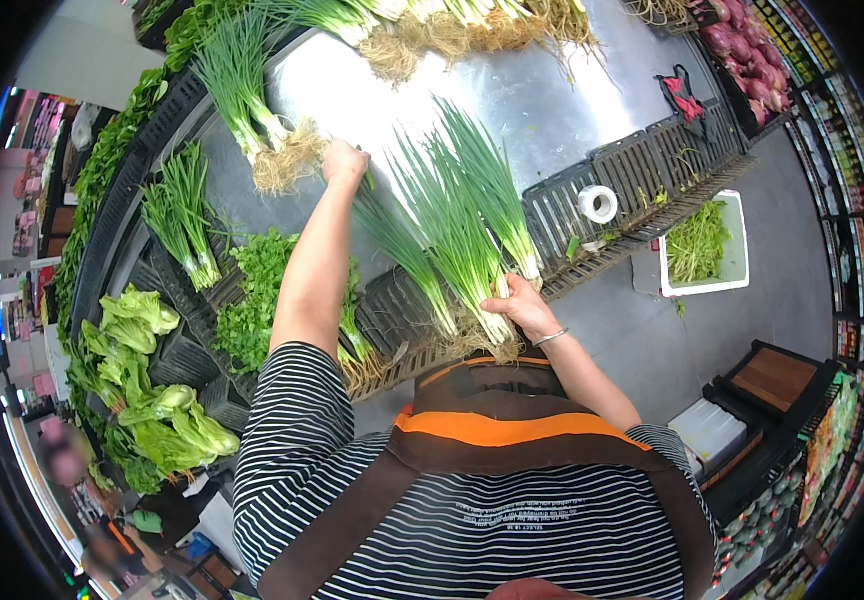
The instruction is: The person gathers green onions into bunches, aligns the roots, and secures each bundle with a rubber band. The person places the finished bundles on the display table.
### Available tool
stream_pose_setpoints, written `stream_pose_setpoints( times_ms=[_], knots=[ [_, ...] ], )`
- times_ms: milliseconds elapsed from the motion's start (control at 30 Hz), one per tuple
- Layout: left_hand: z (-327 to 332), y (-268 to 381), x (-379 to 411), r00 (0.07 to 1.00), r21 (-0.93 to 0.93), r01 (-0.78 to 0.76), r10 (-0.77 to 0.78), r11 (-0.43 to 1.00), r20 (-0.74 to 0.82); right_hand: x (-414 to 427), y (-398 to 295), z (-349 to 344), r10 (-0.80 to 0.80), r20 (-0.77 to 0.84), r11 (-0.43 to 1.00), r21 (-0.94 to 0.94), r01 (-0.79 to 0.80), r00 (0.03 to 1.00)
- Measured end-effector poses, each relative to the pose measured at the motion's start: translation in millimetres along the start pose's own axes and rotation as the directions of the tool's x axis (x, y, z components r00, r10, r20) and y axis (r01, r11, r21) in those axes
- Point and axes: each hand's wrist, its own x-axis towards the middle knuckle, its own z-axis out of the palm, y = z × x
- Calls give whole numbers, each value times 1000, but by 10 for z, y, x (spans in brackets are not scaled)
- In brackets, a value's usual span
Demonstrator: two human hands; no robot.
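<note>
A bundle of green onions (456,251) lies across the front edge of the metal counter (402,112), leaves pointing away from me. My right hand (519,306) grips its white stems just above the roots. More green onions (488,180) lie beside it on the right, and a thinner bunch (402,247) on the left. Farther out, my left hand (345,161) is closed near the leaf tips; whether it holds a leaf is hidden. Left of that hand rests another pair of green onion bunches (252,112) with matted roots.
A tape roll (597,204) sits on the black slatted rack (634,172). Several rooted bunches (439,30) line the far side. Cilantro (255,300), lettuce (176,420) and tied greens (182,214) are at left. A foam box (736,247) of trimmings stands on the floor at right.
</note>
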Motion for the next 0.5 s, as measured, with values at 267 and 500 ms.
stream_pose_setpoints(
  times_ms=[267,500],
  knots=[
    [-583,965,-783,952,-762,-178,304,622,25,-118,-196,144,5,25,1000,-21,-5,1000],
    [-939,2492,-2443,244,-893,-441,970,88,-25,-42,-204,90,78,38,989,-126,-73,996]
  ],
)
